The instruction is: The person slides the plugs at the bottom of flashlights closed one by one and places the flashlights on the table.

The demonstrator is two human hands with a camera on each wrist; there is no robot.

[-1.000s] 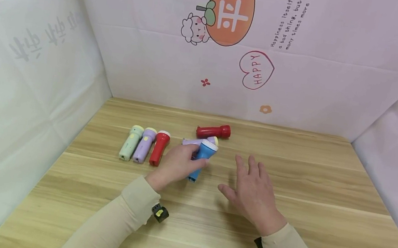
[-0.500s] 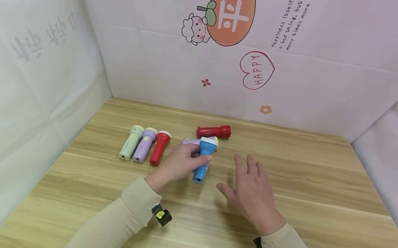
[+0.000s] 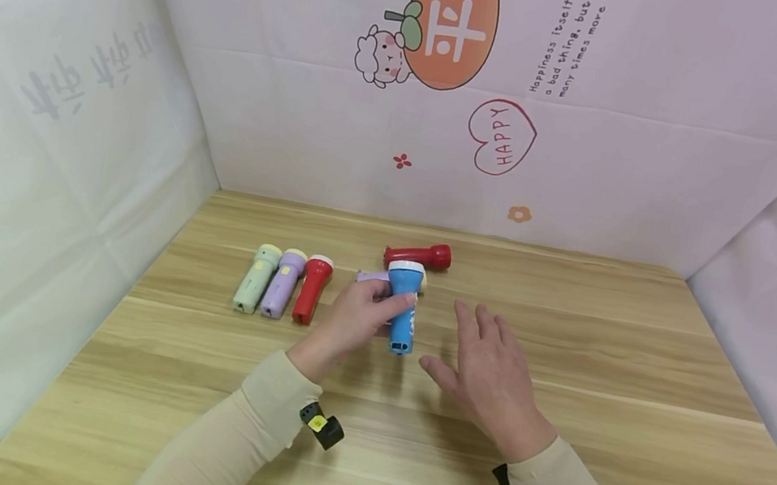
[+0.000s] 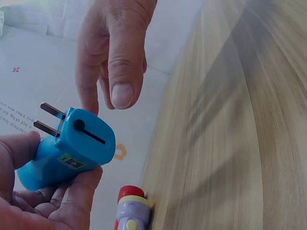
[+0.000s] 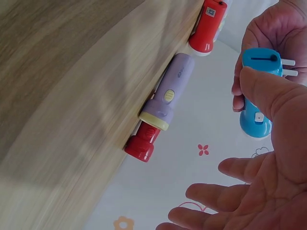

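Note:
My left hand (image 3: 354,316) grips a blue flashlight (image 3: 403,310) by its body, with the white-rimmed head pointing away. In the left wrist view, two metal plug prongs (image 4: 47,125) stick out near the flashlight's tail end, beside a slot. My right hand (image 3: 492,379) hovers just to the right, its fingers spread and holding nothing. Behind the blue flashlight lies a purple flashlight (image 5: 173,86), partly hidden in the head view. Beyond that rests a dark red flashlight (image 3: 423,257) on its side.
Left of the left hand, a pale green flashlight (image 3: 256,281), a second purple flashlight (image 3: 283,286) and a bright red flashlight (image 3: 311,291) lie side by side on the wooden table (image 3: 603,345). White printed cloth (image 3: 300,132) walls the table at the back and sides.
The blue flashlight has been raised slightly and turned from a slant to nearly straight, shifting a little right with my left hand. My right hand has barely moved.

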